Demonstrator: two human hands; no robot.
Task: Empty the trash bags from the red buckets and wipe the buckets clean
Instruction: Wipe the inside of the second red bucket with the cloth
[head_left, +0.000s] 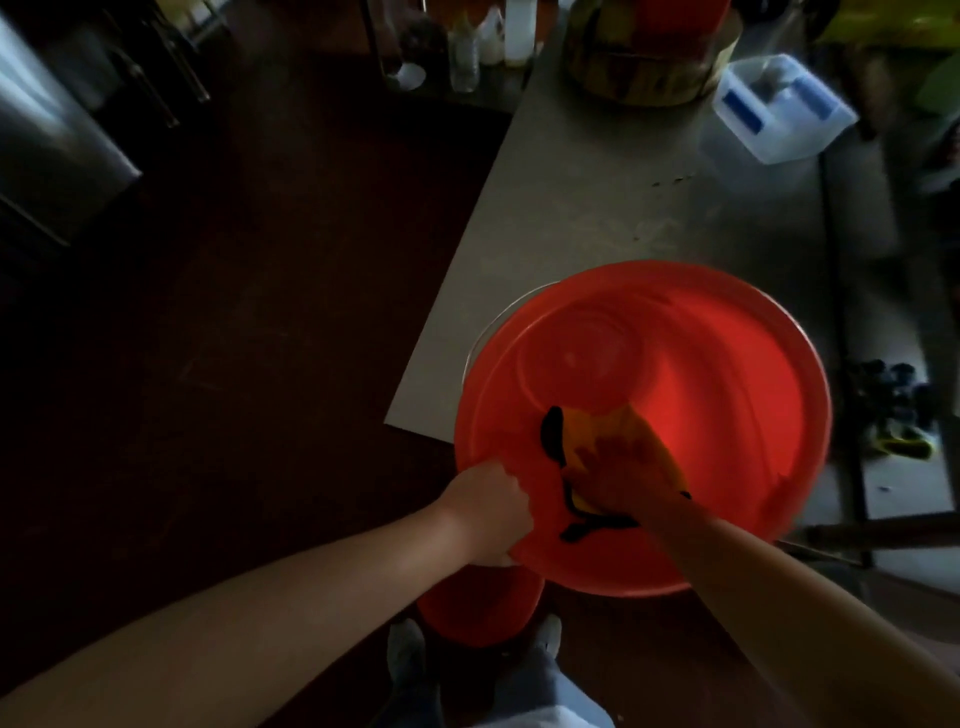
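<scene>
Left hand clamped over red bucket rim, at steel table corner. Just beside it, right hand presses yellow cloth flat on inner wall. Probably light, stiff, slick plastic: rim holds best.

I read no text anywhere: blue label on white jug too blurred, black marks on yellow cloth illegible.

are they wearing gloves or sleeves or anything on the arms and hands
No gloves: the left hand and the right hand are both bare. The forearms are bare too, with no sleeve in view out to the frame's edge. No watch, bracelet or ring shows, though the picture is dim and blurred.
</scene>
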